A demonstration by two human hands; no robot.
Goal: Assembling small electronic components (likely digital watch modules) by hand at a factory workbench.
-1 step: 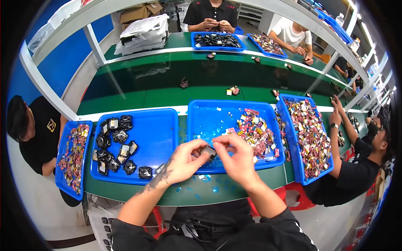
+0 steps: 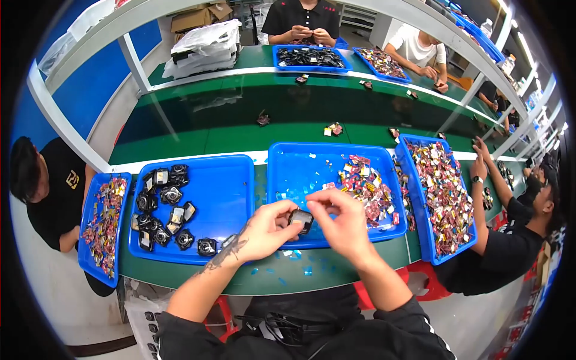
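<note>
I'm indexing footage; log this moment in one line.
left hand: holds black part; right hand: close, contact unclear; nearby blue tray: reddish parts

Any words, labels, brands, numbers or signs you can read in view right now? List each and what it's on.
Left co-worker's black shirt: gold mark on the chest; I won't copy it out.
Far co-worker's black shirt: small red marks, too small to read.
Held part, in the left hand: no readable print.
Loose black parts: pale patches; any print is too small to read.
</note>
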